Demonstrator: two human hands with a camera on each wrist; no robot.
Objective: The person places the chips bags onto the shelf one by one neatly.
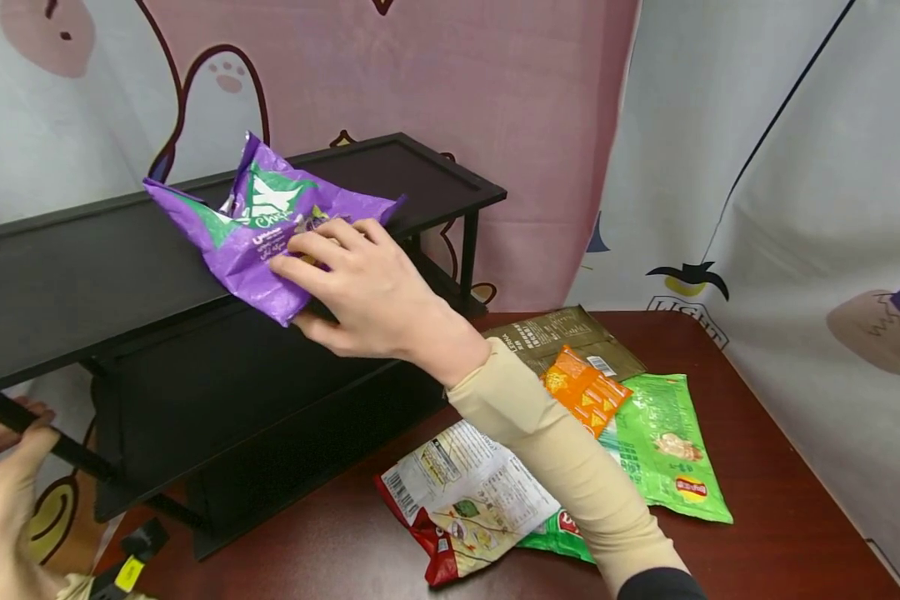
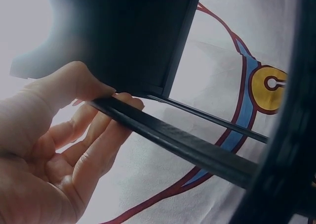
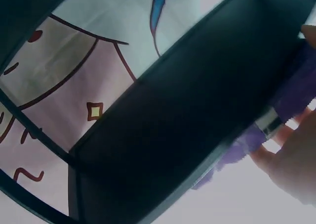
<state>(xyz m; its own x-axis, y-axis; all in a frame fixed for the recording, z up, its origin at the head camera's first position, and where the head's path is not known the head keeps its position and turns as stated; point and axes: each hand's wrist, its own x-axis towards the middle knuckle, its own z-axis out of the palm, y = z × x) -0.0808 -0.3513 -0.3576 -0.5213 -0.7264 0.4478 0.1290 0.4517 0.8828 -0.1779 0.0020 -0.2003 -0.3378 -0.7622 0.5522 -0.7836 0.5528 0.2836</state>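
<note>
Purple film, printed with green and white, makes up the bag (image 1: 232,262) that we hold at the front edge of the shelf (image 1: 120,258), over its upper board as the head view shows it; whether bag and board touch, we cannot tell. Our right hand (image 1: 367,292) pinches the bag by its lower right part, fingers curled over the printed face and thumb below, while the bag's upper corners stick out. Our left hand (image 1: 3,492) is at the shelf's near left end, where the left wrist view shows thumb and fingers gripping a black post (image 2: 182,150) from opposite sides. The shelf stands on a dark red desk (image 1: 322,533). To the right of the shelf lie several packets: a brown packet (image 1: 547,343) just beside its far right end, an orange packet (image 1: 588,392) overlapping that one, and a large green packet (image 1: 675,450) further out from the shelf. Nearer us, in front of the shelf, a white-and-red packet (image 1: 472,500) lies over another green one (image 1: 558,537). Behind the shelf hangs a pink and white curtain (image 1: 525,150) with cartoon shapes.
</note>
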